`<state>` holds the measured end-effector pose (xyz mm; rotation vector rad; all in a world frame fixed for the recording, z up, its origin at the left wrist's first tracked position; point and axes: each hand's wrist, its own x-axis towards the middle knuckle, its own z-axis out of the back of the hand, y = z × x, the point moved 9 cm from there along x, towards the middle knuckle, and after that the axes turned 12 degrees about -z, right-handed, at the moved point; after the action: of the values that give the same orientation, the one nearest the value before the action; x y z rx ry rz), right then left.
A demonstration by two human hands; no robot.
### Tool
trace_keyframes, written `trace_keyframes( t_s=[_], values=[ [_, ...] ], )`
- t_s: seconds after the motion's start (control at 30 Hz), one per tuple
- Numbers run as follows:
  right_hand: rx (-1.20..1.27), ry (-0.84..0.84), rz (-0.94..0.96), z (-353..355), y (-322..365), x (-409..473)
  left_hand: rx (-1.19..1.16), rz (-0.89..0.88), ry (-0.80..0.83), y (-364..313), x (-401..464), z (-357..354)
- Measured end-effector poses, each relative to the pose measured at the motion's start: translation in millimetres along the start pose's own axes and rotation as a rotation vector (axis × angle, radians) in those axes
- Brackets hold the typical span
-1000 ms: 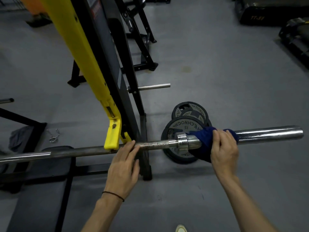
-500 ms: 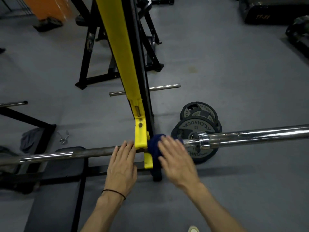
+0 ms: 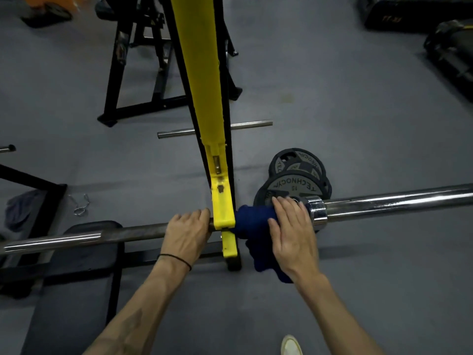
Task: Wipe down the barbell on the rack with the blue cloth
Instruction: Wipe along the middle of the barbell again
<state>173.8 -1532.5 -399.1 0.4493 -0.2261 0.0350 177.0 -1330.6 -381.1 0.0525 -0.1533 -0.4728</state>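
- The barbell (image 3: 384,201) runs left-right across me.
- My right hand (image 3: 294,234) presses the blue cloth (image 3: 252,226) flat, beside the yellow hook (image 3: 223,213).
- My left hand (image 3: 186,234) curls over the bar.

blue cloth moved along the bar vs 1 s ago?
Yes. The blue cloth went from the sleeve, outboard of the chrome collar, inward to the shaft between the collar and the yellow hook.
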Motion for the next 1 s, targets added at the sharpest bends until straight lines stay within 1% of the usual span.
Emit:
trace_keyframes(
  t_s=[0.07,0.1,0.13,0.17,0.2,0.27,0.3,0.33,0.37,0.4,0.43,0.47,0.5,0.53,0.57,0.6,0.67,0.7,0.77,0.8,0.83,0.9,0.93,0.97,1.0],
  values=[
    [0.023,-0.090,-0.196,4,-4,0,-0.018,-0.022,0.013,3,7,-4],
    [0.037,-0.118,-0.297,0,3,-2,-0.036,-0.026,0.059,5,11,-6],
    [0.056,-0.110,-0.361,-8,16,-4,-0.040,-0.046,0.103,5,16,-9],
    [0.071,-0.074,-0.355,-17,34,-6,-0.046,-0.042,0.211,8,19,-14],
    [0.077,-0.018,-0.272,-25,53,-9,-0.039,-0.030,0.306,13,24,-19],
    [0.046,0.111,0.008,-33,78,-14,-0.211,0.038,0.588,22,25,-38],
    [0.005,0.157,0.111,-31,73,-14,-0.290,0.061,0.681,23,25,-45],
    [-0.049,0.184,0.166,-29,60,-11,-0.323,0.063,0.696,23,25,-46],
    [-0.104,0.168,0.171,-24,40,-5,-0.288,0.051,0.657,22,23,-42],
    [-0.144,0.118,0.131,-15,19,0,-0.229,0.037,0.521,23,22,-33],
    [-0.157,0.055,0.063,-4,2,3,-0.192,-0.004,0.333,20,16,-20],
    [-0.149,0.000,-0.024,3,-6,2,-0.169,-0.043,0.209,16,2,-13],
    [-0.124,-0.060,-0.116,5,-4,0,-0.147,-0.067,0.110,14,-14,-8],
    [-0.085,-0.093,-0.233,1,4,-2,-0.130,-0.081,0.062,13,-28,-10],
    [-0.036,-0.093,-0.321,-5,19,-4,-0.106,-0.065,0.075,15,-39,-16],
    [0.007,-0.070,-0.318,-11,40,-8,-0.086,-0.045,0.066,16,-48,-18],
    [0.043,0.021,-0.146,-26,78,-20,-0.085,-0.005,0.031,18,-57,-15],
    [0.038,0.077,-0.043,-29,85,-24,-0.087,0.012,0.041,20,-58,-15],
    [-0.064,0.118,0.098,-25,69,-21,-0.117,0.026,0.060,21,-57,-17],
    [-0.128,0.099,0.105,-20,51,-17,-0.142,0.043,0.058,22,-55,-16],
    [-0.167,0.060,0.053,-12,29,-12,-0.169,0.069,0.059,22,-54,-15],
    [-0.152,-0.025,-0.152,2,3,-10,-0.194,0.107,0.044,22,-52,-14],
    [-0.118,-0.062,-0.265,1,4,-11,-0.187,0.119,0.041,23,-52,-15],
    [-0.079,-0.065,-0.358,-6,15,-13,-0.180,0.129,0.046,23,-52,-16],
    [-0.051,-0.038,-0.377,-14,33,-15,-0.177,0.130,0.042,22,-52,-17]
  ],
)
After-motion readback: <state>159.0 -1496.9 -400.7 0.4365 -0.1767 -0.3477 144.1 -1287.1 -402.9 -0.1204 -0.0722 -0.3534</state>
